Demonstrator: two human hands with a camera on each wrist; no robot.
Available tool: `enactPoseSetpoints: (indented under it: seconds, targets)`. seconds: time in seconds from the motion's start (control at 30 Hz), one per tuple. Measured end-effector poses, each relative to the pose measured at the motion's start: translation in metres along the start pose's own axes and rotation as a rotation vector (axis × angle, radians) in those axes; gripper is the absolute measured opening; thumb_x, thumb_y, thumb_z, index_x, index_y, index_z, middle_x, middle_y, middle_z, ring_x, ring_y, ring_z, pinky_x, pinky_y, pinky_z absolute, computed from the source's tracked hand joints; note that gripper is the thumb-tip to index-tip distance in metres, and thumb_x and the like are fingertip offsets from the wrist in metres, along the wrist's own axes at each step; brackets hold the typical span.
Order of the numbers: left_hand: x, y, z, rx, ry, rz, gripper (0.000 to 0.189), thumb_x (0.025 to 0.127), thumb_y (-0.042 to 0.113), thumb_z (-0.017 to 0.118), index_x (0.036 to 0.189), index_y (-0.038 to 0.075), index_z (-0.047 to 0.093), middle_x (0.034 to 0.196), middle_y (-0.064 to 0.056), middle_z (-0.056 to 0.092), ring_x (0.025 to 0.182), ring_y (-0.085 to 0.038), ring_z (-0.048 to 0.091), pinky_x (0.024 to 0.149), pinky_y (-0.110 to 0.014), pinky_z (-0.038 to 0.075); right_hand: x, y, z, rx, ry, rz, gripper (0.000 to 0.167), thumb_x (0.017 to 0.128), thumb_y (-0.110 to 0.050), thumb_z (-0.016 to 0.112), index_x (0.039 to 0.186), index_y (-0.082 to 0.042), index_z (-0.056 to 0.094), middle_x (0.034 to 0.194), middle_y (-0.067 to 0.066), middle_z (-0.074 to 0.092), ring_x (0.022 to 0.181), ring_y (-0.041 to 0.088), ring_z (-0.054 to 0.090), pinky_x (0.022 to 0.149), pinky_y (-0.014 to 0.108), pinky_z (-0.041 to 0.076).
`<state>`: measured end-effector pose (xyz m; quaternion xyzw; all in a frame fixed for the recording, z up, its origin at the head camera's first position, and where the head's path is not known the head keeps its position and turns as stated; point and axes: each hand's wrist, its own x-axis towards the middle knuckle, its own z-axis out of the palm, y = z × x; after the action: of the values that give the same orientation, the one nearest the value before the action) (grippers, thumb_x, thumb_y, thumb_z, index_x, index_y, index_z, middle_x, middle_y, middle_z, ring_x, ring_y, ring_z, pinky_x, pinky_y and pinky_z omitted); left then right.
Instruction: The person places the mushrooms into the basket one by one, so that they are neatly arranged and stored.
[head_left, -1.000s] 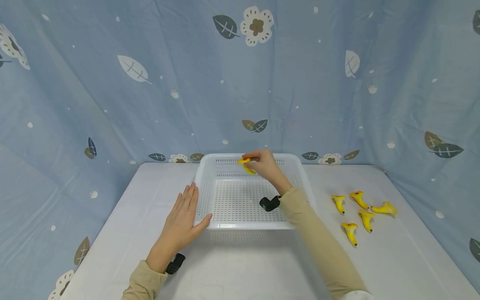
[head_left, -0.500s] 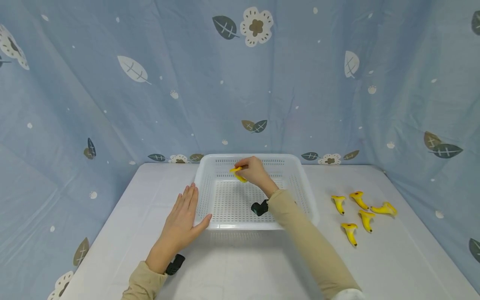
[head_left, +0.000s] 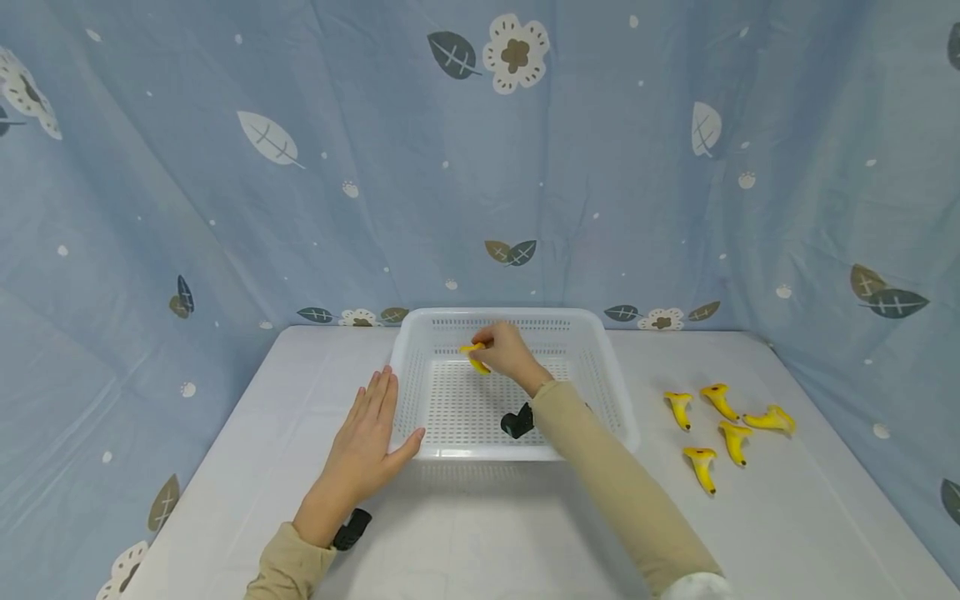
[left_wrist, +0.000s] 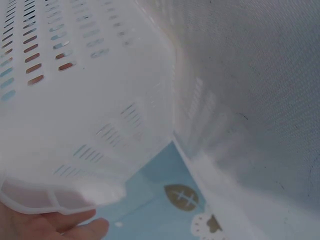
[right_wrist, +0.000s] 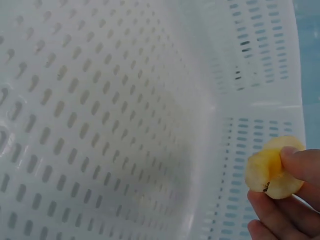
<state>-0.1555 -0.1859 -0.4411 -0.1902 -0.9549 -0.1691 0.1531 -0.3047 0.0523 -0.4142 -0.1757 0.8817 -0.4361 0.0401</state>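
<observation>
The fingers (right_wrist: 270, 214) and thumb of the right hand (head_left: 506, 350) pinch a yellow mushroom-shaped piece (right_wrist: 264, 165), flared at one end and tapering at the other. It is inside a white basket (head_left: 487, 453), over the perforated bottom; from here I cannot tell whether it touches anything there. It looks light, smooth and fairly stiff, perhaps a little slippery, and unlikely to break; the narrow stem seems the best hold, since the thin flared edge may bend. The left hand (head_left: 365, 446), fingers straight, rests against the basket's left side, gripping nothing. The basket stands on a white counter (head_left: 465, 533). Well apart to its right lie five similar yellow pieces (head_left: 734, 442). Behind hangs a blue patterned curtain (head_left: 337, 225).
</observation>
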Motion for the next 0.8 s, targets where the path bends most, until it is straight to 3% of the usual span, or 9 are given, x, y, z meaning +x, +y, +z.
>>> enactPoseSetpoints:
  seconds: [0.37, 0.8]
  targets:
    - [0.0, 0.003, -0.004, -0.006, -0.018, -0.005, 0.09, 0.094, 0.046, 0.058, 0.153, -0.01, 0.019, 0.162, -0.024, 0.015, 0.149, -0.04, 0.013, 0.12, -0.054, 0.014, 0.001, 0.004, 0.006, -0.11, -0.048, 0.028, 0.021, 0.087, -0.009, 0.075, 0.104, 0.004, 0.075, 0.099, 0.014, 0.072, 0.086, 0.022, 0.066, 0.076, 0.033, 0.057]
    - [0.0, 0.004, -0.002, -0.006, 0.019, 0.015, 0.088, 0.093, 0.043, 0.06, 0.151, -0.012, 0.023, 0.16, -0.027, 0.019, 0.148, -0.043, 0.016, 0.119, -0.055, 0.015, 0.008, 0.015, 0.009, -0.21, -0.057, 0.038, 0.013, 0.088, -0.012, 0.075, 0.093, 0.0, 0.077, 0.093, 0.011, 0.071, 0.08, 0.021, 0.063, 0.071, 0.033, 0.056]
